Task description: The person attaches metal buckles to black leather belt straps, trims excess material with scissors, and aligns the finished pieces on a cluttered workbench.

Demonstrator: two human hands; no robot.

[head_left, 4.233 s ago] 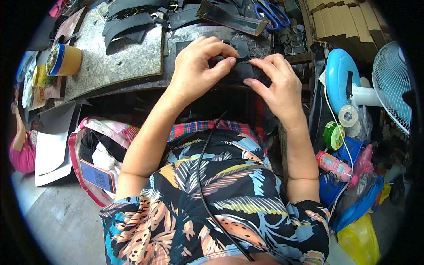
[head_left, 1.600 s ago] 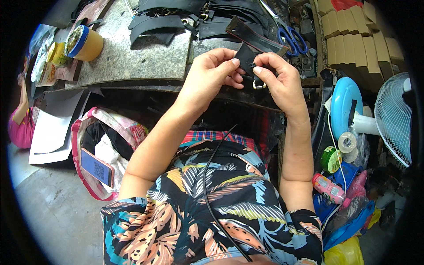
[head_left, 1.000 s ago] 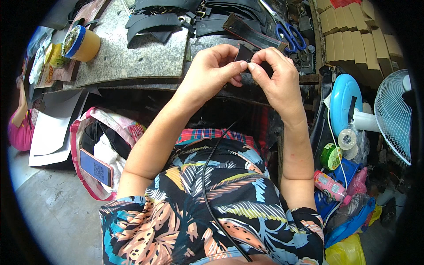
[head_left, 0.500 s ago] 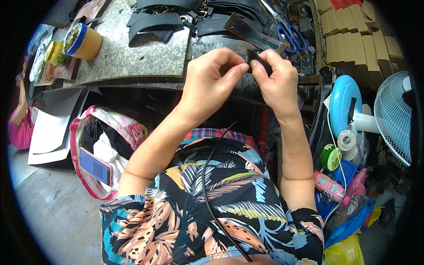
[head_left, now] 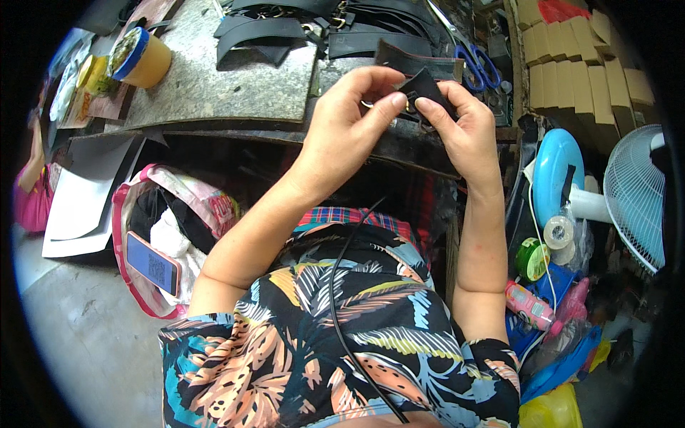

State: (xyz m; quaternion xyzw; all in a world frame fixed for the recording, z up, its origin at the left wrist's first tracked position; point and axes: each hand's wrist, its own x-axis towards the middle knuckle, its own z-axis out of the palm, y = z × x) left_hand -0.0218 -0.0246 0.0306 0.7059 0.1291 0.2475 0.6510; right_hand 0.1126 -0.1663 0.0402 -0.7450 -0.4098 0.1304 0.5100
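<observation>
Compared with half a second ago, more of the black strap piece (head_left: 429,87) shows, and the two thumbs stand a little farther apart. Right hand (head_left: 468,134) pinches the piece between thumb and bent fingers, above the near edge of the tabletop (head_left: 329,77). Left hand (head_left: 344,120) is curled, its thumb tip just beside a small metal fitting (head_left: 407,104) at the piece's left edge; whether it grips anything, I cannot tell. Beyond lie a brown strip (head_left: 448,68), scissors (head_left: 479,61) farther right, and stacked black straps (head_left: 260,34) far left.
</observation>
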